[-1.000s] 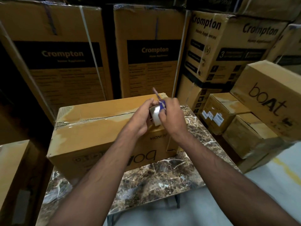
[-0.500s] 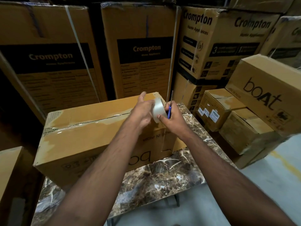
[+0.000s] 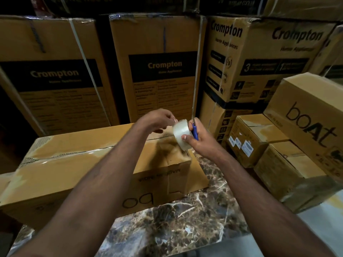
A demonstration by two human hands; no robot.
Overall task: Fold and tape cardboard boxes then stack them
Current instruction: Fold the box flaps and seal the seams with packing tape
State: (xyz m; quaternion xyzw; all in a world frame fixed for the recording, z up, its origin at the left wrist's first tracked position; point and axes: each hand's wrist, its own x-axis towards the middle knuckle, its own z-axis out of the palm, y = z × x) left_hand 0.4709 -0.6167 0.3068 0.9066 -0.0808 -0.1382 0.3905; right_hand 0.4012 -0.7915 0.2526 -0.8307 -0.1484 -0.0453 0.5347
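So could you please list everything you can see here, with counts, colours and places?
Tape roll: one, clear, held over the near box's right end.
Blue-handled tool: one, in the right hand behind the roll; type unclear.
Near box: one, brown, lying on the table, top seam taped.
Table: one, brown marble top.
Crompton cartons: at least four, brown with black panels, stacked behind.
Boat box: one, brown, tilted, far right.
Small boxes: at least two, brown, right of the table.
Left hand: pinching at the roll's edge.
Right hand: gripping roll and tool.
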